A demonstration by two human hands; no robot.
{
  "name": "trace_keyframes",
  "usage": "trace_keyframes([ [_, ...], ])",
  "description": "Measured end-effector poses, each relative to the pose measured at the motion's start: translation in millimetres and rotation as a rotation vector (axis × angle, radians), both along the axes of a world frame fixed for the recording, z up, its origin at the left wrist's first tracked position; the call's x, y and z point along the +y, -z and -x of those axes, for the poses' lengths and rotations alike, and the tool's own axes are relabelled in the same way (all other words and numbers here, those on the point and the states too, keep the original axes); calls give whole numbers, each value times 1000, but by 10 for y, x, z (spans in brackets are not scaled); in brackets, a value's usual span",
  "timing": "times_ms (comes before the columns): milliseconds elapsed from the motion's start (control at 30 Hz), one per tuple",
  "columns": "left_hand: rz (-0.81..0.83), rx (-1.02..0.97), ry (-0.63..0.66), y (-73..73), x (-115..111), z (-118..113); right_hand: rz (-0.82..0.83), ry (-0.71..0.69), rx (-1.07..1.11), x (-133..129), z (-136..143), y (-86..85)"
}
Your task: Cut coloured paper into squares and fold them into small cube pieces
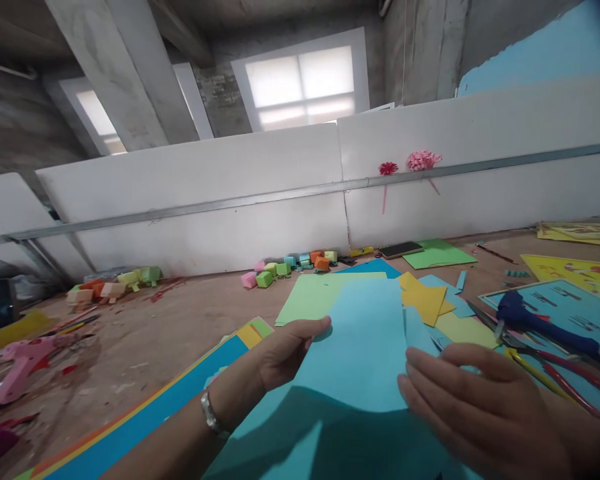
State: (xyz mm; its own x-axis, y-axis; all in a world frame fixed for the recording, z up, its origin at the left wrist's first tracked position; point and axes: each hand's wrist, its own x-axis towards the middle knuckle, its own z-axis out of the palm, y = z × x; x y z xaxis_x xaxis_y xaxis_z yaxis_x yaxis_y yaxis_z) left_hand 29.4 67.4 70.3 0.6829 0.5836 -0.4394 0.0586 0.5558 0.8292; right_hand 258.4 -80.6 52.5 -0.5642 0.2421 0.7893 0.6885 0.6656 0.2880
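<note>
Light-blue paper [360,340] in left grip [297,343], right hand [460,393] beside its edge

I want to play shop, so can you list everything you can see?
Light blue sheet: one, between the hands
Larger blue paper: underneath
Green papers: several, behind
Orange-yellow papers: a few, right of middle
Small paper blocks: many, mixed colours, middle back and left
Picture sheets: several, blue and yellow, right
Scissors: at least one pair, right
Dark blue tool: one, right
Pink glue gun: one, left
Black flat thing: one, back
Flowers: two, pink and red, on the white panels
Table: one, brown
Windows: at least two, bright, behind
Bracelet: one, silver, left wrist
Left hand: one, gripping the sheet
Right hand: one, by its right edge
Small bits: uncountable
</note>
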Motion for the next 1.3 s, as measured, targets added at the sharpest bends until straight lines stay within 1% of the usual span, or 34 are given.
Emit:
trace_keyframes([
  [33,-21,-10,-37,24,25,2,-2,-42,-79,26,10,39],
  [100,-75,7,-71,52,75,11,-8,-95,-232,88,17,80],
  [167,-133,56,-103,62,117,20,23,-110,-303,144,32,91],
  [267,-176,111,-127,74,168,28,44,-159,-331,198,91,105],
  [333,-173,105,-159,91,197,31,27,-196,-350,221,134,133],
  [400,-158,85,-204,111,222,33,29,-202,-372,241,159,177],
  [600,-133,61,-266,133,255,26,94,-216,-465,284,157,313],
  [700,-138,75,-287,144,257,18,118,-249,-526,296,204,372],
  [767,-150,88,-295,166,262,14,168,-280,-520,306,253,405],
  [833,-158,100,-295,193,267,9,234,-299,-389,324,281,408],
  [900,-157,109,-289,211,263,4,307,-302,-134,361,251,363],
  [967,-143,117,-277,211,240,-4,396,-246,163,426,145,280],
  [1000,-136,119,-269,204,222,-10,457,-179,314,469,71,238],
  [1067,-133,129,-250,184,178,-28,577,60,619,567,-83,180],
  [1100,-136,136,-241,173,156,-39,673,161,763,613,-145,170],
  [1133,-134,148,-237,164,135,-51,807,238,904,652,-187,171],
  [1167,-128,160,-236,157,116,-63,949,270,1017,680,-206,179],
  [1200,-122,171,-230,152,100,-75,1082,266,1100,697,-200,190],
  [1233,-122,180,-228,149,85,-85,1192,234,1156,702,-173,200],
  [1267,-126,187,-228,149,74,-95,1267,182,1195,699,-129,206],
  [1300,-133,194,-228,151,64,-104,1305,127,1230,691,-75,207],
])
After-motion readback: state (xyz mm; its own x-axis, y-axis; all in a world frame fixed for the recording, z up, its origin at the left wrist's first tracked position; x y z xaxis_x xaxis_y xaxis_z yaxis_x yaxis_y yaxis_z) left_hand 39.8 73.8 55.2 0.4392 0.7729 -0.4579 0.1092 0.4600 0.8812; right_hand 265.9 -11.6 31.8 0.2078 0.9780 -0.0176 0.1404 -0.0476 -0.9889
